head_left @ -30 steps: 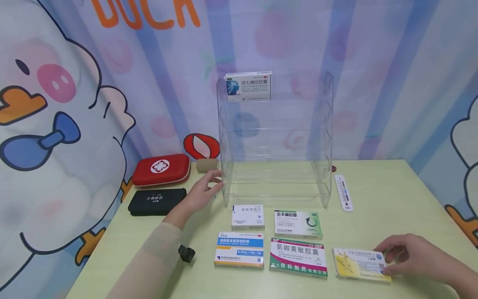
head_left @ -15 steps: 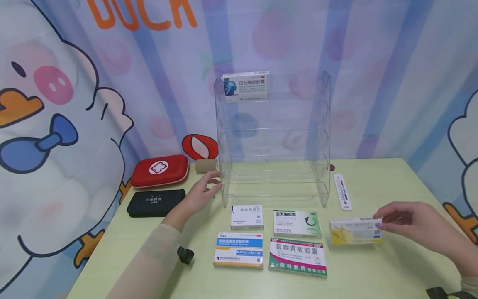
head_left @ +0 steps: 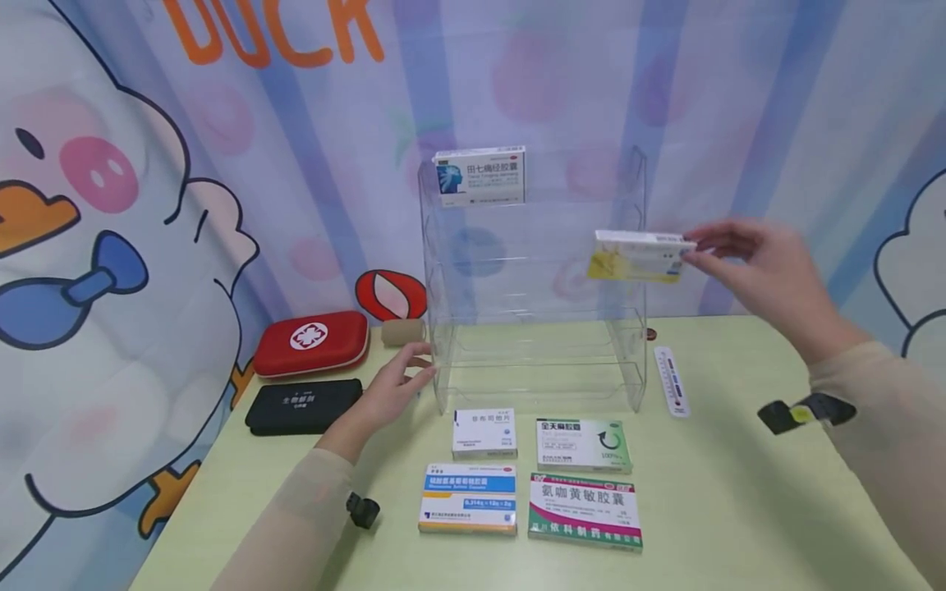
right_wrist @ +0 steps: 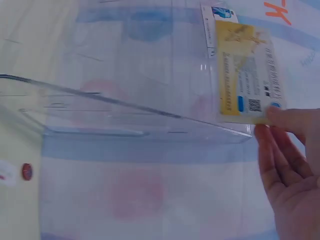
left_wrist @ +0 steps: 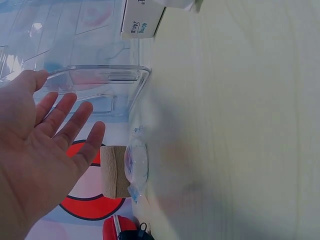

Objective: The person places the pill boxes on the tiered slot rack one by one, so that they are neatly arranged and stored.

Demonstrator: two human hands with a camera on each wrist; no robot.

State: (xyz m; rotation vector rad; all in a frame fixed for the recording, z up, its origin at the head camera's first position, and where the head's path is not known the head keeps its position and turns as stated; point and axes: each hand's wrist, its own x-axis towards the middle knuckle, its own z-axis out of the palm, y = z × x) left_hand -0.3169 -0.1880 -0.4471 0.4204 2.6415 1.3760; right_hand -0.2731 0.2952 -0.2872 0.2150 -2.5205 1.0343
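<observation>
Now R hand (head_left: 769, 271) fingers pinch yellow-white med box (head_left: 639, 256), held flat; L hand (head_left: 392, 386) fingers spread, empty.

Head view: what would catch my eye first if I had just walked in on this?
Probably the clear acrylic rack standing at the back of the table, one blue-and-white medicine box perched on its top tier. Next, the right hand holding a yellow box up at the rack's right side, while the left hand rests open against its lower left edge.
</observation>
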